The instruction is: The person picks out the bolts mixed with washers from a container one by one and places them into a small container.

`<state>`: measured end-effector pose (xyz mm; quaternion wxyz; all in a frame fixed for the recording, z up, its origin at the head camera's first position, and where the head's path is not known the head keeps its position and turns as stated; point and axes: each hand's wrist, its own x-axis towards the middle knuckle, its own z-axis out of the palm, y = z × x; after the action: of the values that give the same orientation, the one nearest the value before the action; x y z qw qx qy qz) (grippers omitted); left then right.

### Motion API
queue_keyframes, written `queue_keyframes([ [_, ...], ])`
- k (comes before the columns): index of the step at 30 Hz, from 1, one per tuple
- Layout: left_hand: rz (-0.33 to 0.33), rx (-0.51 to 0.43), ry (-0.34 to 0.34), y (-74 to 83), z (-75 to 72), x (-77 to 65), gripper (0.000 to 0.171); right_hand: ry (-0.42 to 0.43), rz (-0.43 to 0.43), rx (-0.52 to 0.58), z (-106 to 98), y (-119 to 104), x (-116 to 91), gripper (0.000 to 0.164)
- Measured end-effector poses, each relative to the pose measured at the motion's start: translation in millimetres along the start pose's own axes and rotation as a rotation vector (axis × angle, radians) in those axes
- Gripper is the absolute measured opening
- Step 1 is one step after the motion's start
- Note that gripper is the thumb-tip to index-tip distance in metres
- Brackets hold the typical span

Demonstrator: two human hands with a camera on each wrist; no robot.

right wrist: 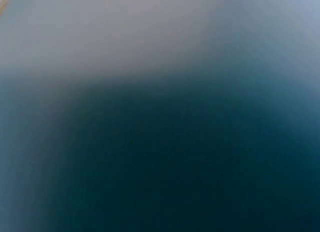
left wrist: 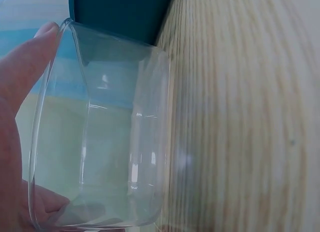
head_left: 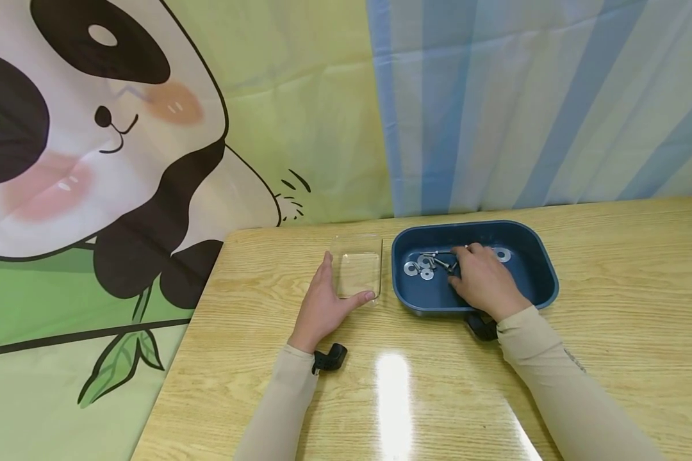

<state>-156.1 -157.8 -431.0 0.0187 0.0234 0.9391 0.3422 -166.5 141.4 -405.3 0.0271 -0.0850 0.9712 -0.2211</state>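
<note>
My left hand [head_left: 325, 307] holds a clear, open-topped box [head_left: 360, 269] standing on the table. In the left wrist view its thumb lies at the rim of the clear box [left wrist: 107, 137], with the fingers at the opposite side. My right hand [head_left: 487, 280] reaches down into a blue tray [head_left: 530, 256], thumb and forefinger apart beside several bolts [head_left: 440, 263]. Its fingertips are partly hidden, so whether they pinch a bolt is unclear. Flat washers [head_left: 427, 273] lie at the tray's left, and another washer [head_left: 502, 255] lies beyond the hand. The right wrist view is a dark blur.
The wooden table [head_left: 438, 384] carries both containers side by side, the clear box left of the tray with a narrow gap between. Behind the table's far edge hangs a printed cloth [head_left: 317, 115] with a panda and stripes. Each wrist wears a black camera [head_left: 330, 357].
</note>
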Motion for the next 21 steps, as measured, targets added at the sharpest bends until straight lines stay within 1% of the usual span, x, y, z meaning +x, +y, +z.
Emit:
queue_keyframes([
  [6,-0.009,-0.009,-0.006,-0.6,0.6,-0.2,0.127,-0.011,-0.014,-0.024,2.7,-0.2,0.8,0.048],
  [12,0.004,-0.013,0.003,-1.8,0.9,0.1,0.127,-0.014,-0.045,-0.036,4.1,0.6,1.2,0.04],
  [21,-0.002,-0.012,0.005,-3.0,2.4,0.8,0.127,-0.022,-0.023,-0.036,4.7,0.2,1.3,0.03],
])
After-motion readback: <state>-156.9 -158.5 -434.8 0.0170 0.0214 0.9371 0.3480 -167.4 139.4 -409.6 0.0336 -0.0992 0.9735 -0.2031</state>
